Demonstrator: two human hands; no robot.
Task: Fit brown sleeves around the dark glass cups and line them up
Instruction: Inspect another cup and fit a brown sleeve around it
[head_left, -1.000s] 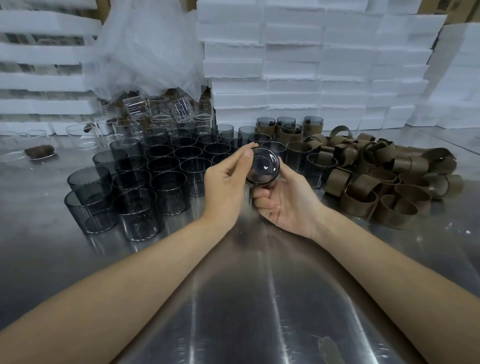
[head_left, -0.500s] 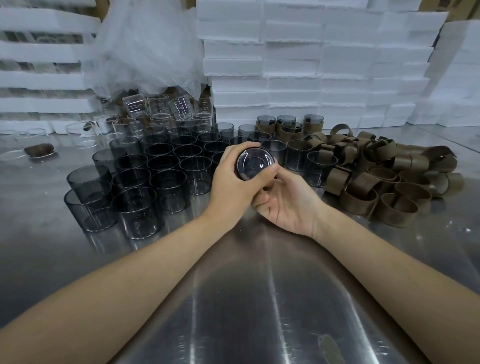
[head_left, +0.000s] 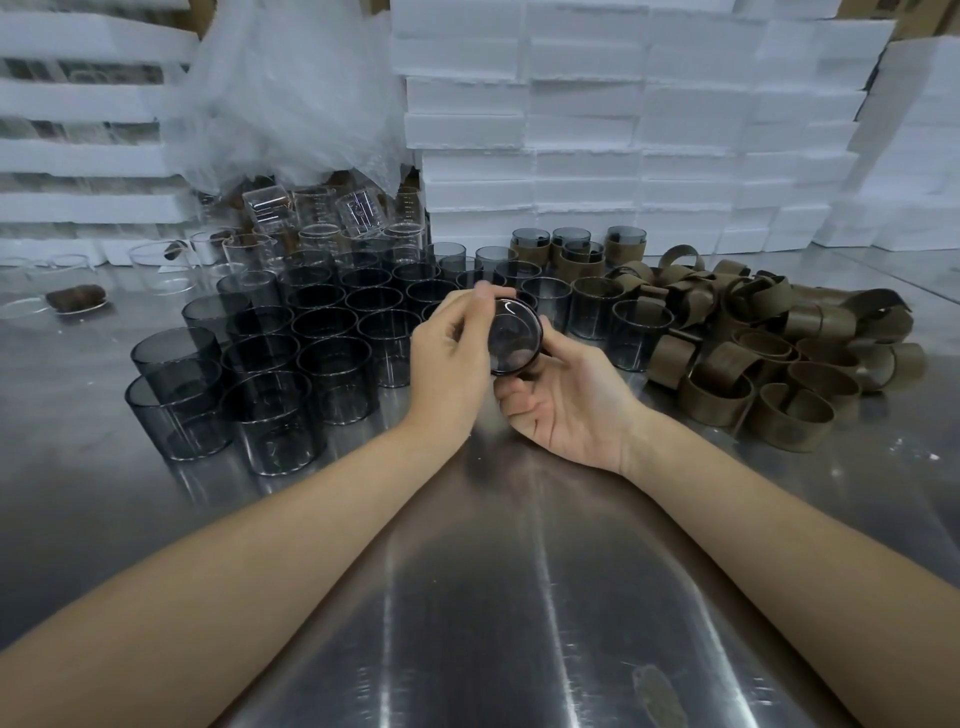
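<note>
One dark glass cup (head_left: 513, 338) is held off the counter (head_left: 519, 597), tipped on its side with its round base toward the camera. The left hand (head_left: 449, 364) pinches it and the right hand (head_left: 563, 402) cradles it. Whether a sleeve is on it cannot be told. From nine to eleven o'clock of it, bare smoky cups (head_left: 291, 364) stand upright in tight rows, touching. At three o'clock lies a loose heap of brown sleeves (head_left: 769, 353), open bands, some on edge, some tumbled. At one o'clock a few sleeved cups (head_left: 626, 249) stand upright, close together.
</note>
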